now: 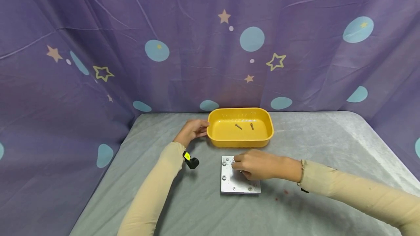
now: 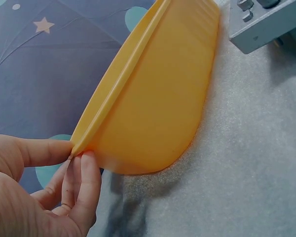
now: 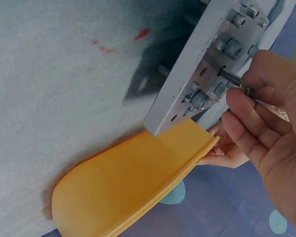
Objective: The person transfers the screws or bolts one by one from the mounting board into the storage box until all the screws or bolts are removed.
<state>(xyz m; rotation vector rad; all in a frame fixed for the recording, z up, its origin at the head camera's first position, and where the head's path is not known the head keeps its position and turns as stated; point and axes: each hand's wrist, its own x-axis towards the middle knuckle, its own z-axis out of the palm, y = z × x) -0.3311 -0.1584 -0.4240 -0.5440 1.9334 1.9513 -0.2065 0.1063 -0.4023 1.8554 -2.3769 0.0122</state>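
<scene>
Right wrist view: a screw point(image 3: 231, 77) is pinched by the right hand point(image 1: 257, 164), axis roughly square to the metal plate point(image 3: 209, 57), tip at a hole point(image 3: 220, 71). The tray point(image 1: 239, 144) is pinched by the left hand point(image 1: 193, 129).

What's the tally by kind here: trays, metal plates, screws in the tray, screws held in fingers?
Yellow tray: 1
Metal plate: 1
Loose screws in the tray: 2
Held screw in the right fingers: 1
Total: 5
</scene>
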